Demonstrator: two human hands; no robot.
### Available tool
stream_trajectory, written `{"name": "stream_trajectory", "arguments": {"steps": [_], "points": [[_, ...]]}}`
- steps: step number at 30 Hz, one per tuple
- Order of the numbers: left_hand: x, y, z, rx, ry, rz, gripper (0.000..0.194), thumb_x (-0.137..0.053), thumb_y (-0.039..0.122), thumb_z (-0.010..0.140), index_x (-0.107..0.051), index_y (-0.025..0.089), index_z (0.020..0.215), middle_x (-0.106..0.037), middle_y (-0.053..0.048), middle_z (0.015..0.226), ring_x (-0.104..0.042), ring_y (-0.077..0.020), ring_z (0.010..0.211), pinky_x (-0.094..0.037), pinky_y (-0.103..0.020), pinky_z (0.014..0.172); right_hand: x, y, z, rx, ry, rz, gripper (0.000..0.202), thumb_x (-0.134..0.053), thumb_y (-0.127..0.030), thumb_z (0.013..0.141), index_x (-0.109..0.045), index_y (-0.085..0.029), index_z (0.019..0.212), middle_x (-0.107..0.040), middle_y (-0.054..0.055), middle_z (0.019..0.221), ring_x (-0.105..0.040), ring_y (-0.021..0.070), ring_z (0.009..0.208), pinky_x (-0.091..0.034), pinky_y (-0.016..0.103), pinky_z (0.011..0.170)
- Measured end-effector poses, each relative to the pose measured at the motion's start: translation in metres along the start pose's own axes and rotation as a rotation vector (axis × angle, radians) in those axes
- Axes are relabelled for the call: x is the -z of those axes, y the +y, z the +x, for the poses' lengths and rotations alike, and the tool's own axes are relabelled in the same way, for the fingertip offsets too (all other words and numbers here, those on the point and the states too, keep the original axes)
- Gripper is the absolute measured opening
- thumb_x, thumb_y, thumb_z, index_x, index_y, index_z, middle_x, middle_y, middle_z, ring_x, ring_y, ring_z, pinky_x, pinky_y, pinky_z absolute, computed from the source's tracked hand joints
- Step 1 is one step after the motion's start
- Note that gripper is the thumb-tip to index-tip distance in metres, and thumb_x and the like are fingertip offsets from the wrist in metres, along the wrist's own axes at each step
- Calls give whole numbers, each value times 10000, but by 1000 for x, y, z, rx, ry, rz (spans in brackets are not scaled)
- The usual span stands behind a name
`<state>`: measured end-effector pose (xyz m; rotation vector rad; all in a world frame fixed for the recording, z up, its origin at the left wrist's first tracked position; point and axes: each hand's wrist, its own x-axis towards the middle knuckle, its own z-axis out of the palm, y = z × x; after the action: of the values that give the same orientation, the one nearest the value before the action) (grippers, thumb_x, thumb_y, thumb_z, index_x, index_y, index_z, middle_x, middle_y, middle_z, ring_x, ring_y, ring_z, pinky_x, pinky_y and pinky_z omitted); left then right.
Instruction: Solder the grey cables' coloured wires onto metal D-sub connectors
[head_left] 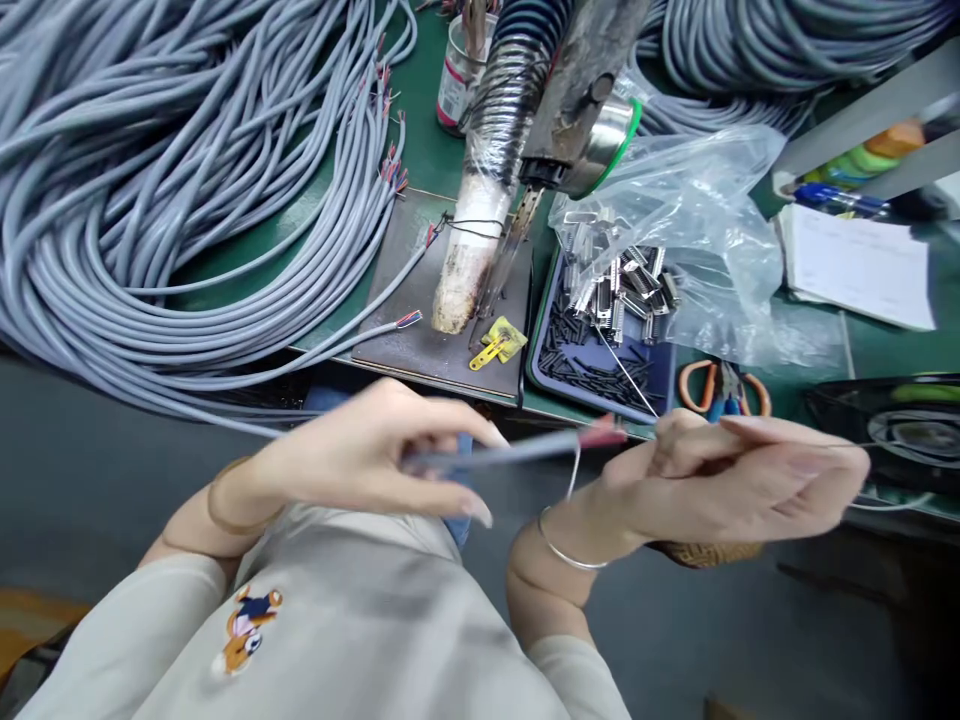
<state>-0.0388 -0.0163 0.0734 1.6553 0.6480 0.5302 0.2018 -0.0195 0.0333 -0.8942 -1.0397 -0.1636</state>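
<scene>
A grey cable (517, 450), blurred by motion, runs out of my left hand (382, 450), whose fingers are curled around it with thumb and index tips apart. Its end, with red wires (602, 432), points toward my right hand (735, 475). The fingers of my right hand are pinched together on a thin strand (855, 444) that stretches off to the right. A thin white line (626, 370) passes from the blue tray down to near my right wrist. Beyond my hands, two stripped cable ends (409, 320) lie on the dark board (390, 270).
A blue tray (667, 385) holds metal connectors and black tubes. Left of it are a yellow tag (491, 348) and a wrapped hose (480, 200) above the board. Orange-handled pliers (725, 388), a plastic bag (705, 200) and paper (862, 262) lie rightward. Grey cables (150, 200) fill the left.
</scene>
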Motion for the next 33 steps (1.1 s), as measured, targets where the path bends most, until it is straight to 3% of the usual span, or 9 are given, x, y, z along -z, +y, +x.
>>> {"name": "stream_trajectory", "arguments": {"steps": [2, 4, 8, 11, 16, 24, 28, 31, 33], "points": [[-26, -15, 15, 56, -285, -186, 354, -836, 294, 829, -798, 160, 1155, -639, 26, 684, -454, -68, 527, -361, -194, 468, 1, 4, 3, -54, -11, 34, 297, -599, -322, 1022, -682, -206, 761, -238, -104, 488, -90, 21, 336, -120, 199, 335], [-50, -38, 26, 161, -262, -399, 280, -754, 286, 884, -808, 118, 1102, -704, -21, 711, -552, -88, 557, -420, -193, 503, 4, 4, 3, -82, -37, 24, 294, -581, -303, 1023, -660, -218, 753, -234, -111, 476, -100, 31, 331, -134, 204, 336], [-61, -70, 28, 170, 449, -328, 232, -740, 291, 885, -809, 122, 1027, -745, -43, 728, -638, -119, 648, -509, -220, 629, 10, -10, -10, -124, -122, -99, 267, -637, -335, 988, -704, -229, 753, -375, -86, 475, -237, 54, 335, -183, 235, 370], [-43, -75, 21, 130, 690, -357, 214, -814, 308, 810, -770, 128, 918, -715, -18, 655, -615, -105, 576, -491, -211, 578, 14, -21, -23, -226, -315, -188, 218, -645, -339, 997, -764, -235, 846, -512, -65, 517, -403, 73, 384, -266, 237, 410], [-26, -69, 19, 174, 552, -613, 345, -877, 409, 761, -684, 147, 875, -722, -18, 621, -409, -44, 375, -295, -192, 378, 7, -28, -42, -429, -630, -271, 127, -694, -290, 957, -801, -234, 917, -641, -27, 672, -455, 74, 488, -328, 248, 474], [-31, -70, 20, 138, 484, -564, 312, -864, 392, 789, -688, 152, 882, -726, -18, 664, -550, -75, 474, -389, -185, 433, -8, -24, -58, -741, -779, -78, 78, -711, -251, 890, -769, -199, 894, -655, -25, 776, -313, 42, 466, -236, 247, 436], [-31, -75, 17, 33, 483, -259, 135, -767, 281, 860, -724, 154, 871, -765, -45, 759, -666, -126, 641, -504, -218, 583, -9, -27, -55, -555, -833, -140, 94, -674, -162, 906, -728, -204, 841, -648, -41, 735, -409, 55, 500, -316, 238, 486], [-32, -75, 17, -105, 515, 110, 65, -680, 180, 888, -736, 162, 861, -766, -43, 791, -618, -113, 626, -466, -224, 581, -8, -31, -52, -304, -903, -267, 130, -645, -123, 923, -725, -214, 877, -697, -23, 771, -593, 92, 657, -444, 232, 630], [-35, -75, 17, -162, 553, 201, 79, -651, 158, 893, -722, 166, 860, -750, -33, 769, -585, -102, 594, -446, -223, 566, -8, -32, -51, -297, -880, -312, 122, -642, -136, 921, -712, -210, 853, -686, -24, 752, -576, 90, 632, -437, 236, 614]]}}
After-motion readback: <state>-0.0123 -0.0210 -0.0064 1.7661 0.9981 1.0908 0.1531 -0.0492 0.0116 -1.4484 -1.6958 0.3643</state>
